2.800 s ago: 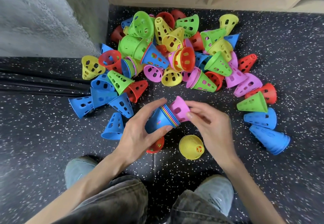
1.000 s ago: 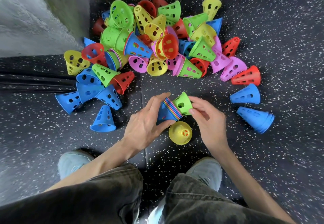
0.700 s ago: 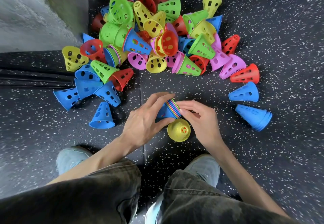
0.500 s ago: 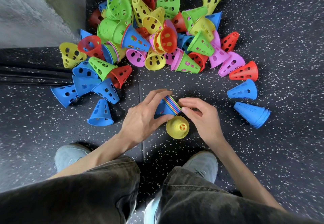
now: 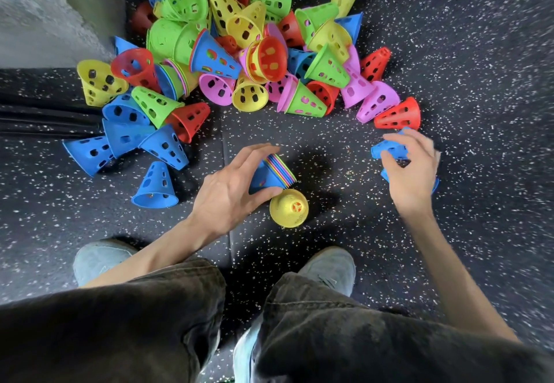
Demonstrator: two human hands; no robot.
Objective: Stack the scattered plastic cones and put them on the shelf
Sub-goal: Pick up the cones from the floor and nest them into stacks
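Head view, only one: main risk was the right hand (image 5: 412,169) fumbling the blue cone (image 5: 389,150). It lay on its side on the floor, thumb and fingers curled around it from above, contact blurred, so I couldn't tell if the grip had closed; a loose pinch would likely roll it toward the red cone (image 5: 397,114) just beyond. Second risk: the nested stack (image 5: 274,172), held tilted in the left hand (image 5: 230,190), fingers over the top and thumb under, could shed its outer cones. A yellow cone (image 5: 289,208) sat just beside that thumb. The pile (image 5: 239,52) lay scattered farther out; no shelf clearly in frame.
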